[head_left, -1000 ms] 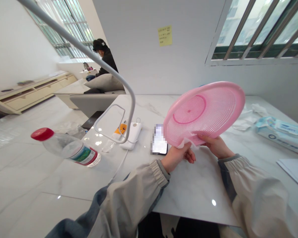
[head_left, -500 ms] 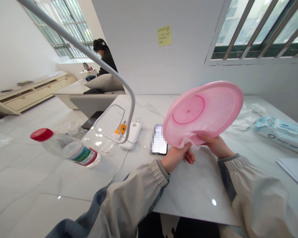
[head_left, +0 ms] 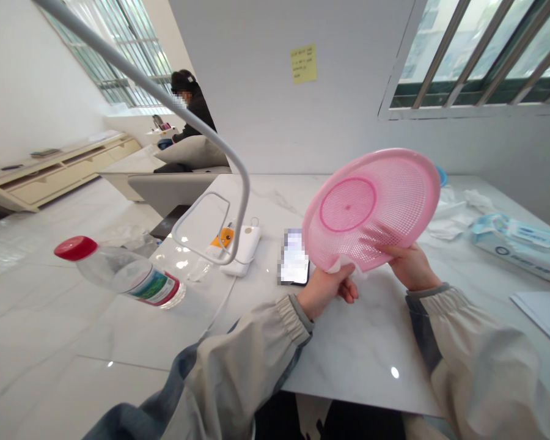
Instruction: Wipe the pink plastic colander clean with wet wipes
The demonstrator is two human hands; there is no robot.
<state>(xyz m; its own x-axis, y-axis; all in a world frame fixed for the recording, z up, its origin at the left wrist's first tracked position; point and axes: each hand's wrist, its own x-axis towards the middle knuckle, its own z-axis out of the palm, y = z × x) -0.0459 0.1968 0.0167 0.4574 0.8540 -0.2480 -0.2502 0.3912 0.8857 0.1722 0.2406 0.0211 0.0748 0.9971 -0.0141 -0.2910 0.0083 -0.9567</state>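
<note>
A pink plastic colander [head_left: 348, 205] is held up, tilted, above the table, with its round mesh base and inside facing me. At its lower left rim, my left hand [head_left: 326, 290] is closed, the thumb pressing a crumpled white wipe [head_left: 337, 264] onto the edge. My right hand [head_left: 411, 267] grips the lower right rim, its thumb on the near side and its fingers showing faintly through the mesh from behind. A phone [head_left: 295, 260] with a lit screen lies on the table just left of the colander, which stands in front of part of it.
On the left stands a bottle [head_left: 132, 278] with a red cap. A white power bank [head_left: 244, 250] lies under a curved grey-white stand arm [head_left: 242, 183]. To the right are a wipes pack [head_left: 517, 244], crumpled tissues [head_left: 444, 226] and paper [head_left: 543, 315]. A person sits far back left.
The colander has turned slightly and its right side has shifted left, uncovering a blue object behind it. My right hand has moved a little right along the rim. My left hand stays nearly still.
</note>
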